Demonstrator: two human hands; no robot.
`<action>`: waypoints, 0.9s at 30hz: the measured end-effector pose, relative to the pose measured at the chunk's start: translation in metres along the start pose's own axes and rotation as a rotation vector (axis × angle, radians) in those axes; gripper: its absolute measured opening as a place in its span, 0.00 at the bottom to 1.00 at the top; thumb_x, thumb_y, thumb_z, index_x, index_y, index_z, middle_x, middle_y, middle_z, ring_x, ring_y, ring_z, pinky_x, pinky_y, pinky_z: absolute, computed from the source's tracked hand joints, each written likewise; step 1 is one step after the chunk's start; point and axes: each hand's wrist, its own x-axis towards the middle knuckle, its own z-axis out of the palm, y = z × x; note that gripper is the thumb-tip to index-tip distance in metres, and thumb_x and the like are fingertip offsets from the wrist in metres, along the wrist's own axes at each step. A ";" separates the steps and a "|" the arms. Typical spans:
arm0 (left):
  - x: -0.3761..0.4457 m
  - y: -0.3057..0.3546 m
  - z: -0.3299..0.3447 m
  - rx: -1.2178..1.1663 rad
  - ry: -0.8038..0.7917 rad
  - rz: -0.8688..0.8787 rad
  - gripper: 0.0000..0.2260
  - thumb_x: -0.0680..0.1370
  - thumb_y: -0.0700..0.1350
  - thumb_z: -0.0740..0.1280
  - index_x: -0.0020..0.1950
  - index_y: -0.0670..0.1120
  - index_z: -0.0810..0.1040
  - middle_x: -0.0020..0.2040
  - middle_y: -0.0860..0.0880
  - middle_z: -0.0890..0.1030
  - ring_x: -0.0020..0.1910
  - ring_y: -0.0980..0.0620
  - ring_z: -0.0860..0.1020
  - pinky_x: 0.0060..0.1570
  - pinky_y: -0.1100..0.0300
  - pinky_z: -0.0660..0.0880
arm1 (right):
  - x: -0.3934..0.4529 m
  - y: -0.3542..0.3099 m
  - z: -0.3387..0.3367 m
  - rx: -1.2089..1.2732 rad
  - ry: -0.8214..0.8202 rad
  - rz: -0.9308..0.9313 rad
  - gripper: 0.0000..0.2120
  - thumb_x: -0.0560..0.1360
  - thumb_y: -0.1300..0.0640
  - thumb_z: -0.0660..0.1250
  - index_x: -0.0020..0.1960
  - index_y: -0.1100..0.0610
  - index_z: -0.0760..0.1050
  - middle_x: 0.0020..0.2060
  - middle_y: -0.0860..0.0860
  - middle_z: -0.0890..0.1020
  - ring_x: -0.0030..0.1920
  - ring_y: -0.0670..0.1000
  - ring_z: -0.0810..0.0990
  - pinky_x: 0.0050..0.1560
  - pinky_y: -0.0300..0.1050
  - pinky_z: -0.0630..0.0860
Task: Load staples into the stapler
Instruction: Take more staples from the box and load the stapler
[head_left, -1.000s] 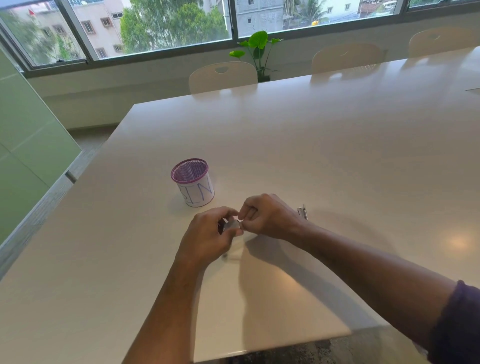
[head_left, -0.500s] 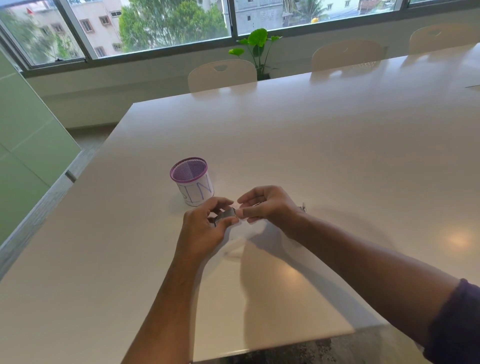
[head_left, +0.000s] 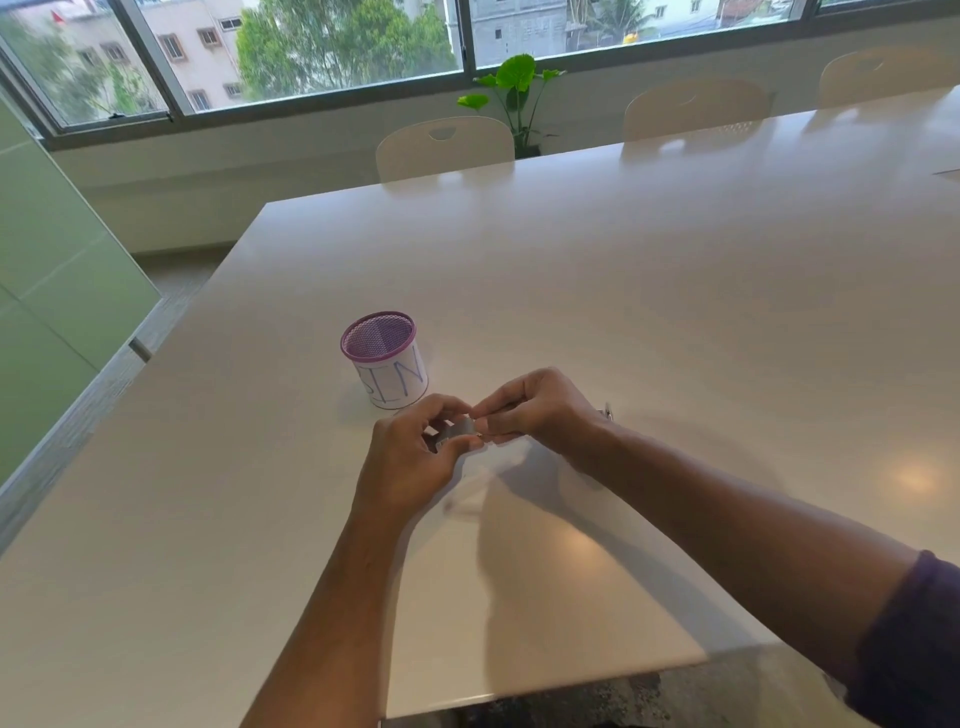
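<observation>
A small grey metal piece (head_left: 458, 431) hangs just above the white table (head_left: 649, 291), between my two hands. It is too small and too covered to tell whether it is a staple strip or the stapler's body. My left hand (head_left: 410, 462) pinches its left end between thumb and fingertips. My right hand (head_left: 540, 410) pinches its right end, with the other fingers curled over it. A shiny metal part (head_left: 607, 413) pokes out on the table behind my right wrist, mostly hidden.
A purple mesh cup (head_left: 385, 358) wrapped in white paper stands on the table just left of and beyond my hands. The table's near edge (head_left: 545, 686) runs close below my forearms. Chairs (head_left: 444, 148) and a green plant (head_left: 514, 98) line the far side.
Both hands have shifted slightly away from me with the metal piece. My right hand's fingers opened out briefly and now pinch the piece's end again.
</observation>
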 end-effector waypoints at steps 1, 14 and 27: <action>0.000 0.001 0.000 0.015 -0.010 -0.008 0.18 0.70 0.49 0.82 0.47 0.67 0.77 0.42 0.68 0.81 0.47 0.65 0.81 0.41 0.75 0.77 | 0.000 0.000 0.000 -0.034 -0.002 -0.013 0.06 0.70 0.67 0.78 0.47 0.62 0.88 0.34 0.54 0.88 0.34 0.47 0.85 0.39 0.38 0.82; -0.001 -0.003 -0.006 0.114 -0.172 -0.119 0.17 0.69 0.54 0.81 0.56 0.55 0.85 0.49 0.57 0.86 0.47 0.61 0.84 0.48 0.59 0.84 | 0.007 0.014 0.010 -0.275 0.022 0.051 0.07 0.69 0.64 0.77 0.42 0.53 0.88 0.31 0.48 0.87 0.28 0.41 0.81 0.32 0.33 0.77; -0.016 -0.008 -0.031 -0.018 -0.121 -0.265 0.13 0.76 0.36 0.74 0.54 0.53 0.89 0.46 0.54 0.88 0.43 0.53 0.83 0.45 0.59 0.80 | 0.008 0.014 0.009 -0.205 -0.003 0.077 0.08 0.71 0.69 0.76 0.45 0.58 0.86 0.32 0.50 0.87 0.30 0.45 0.84 0.33 0.36 0.80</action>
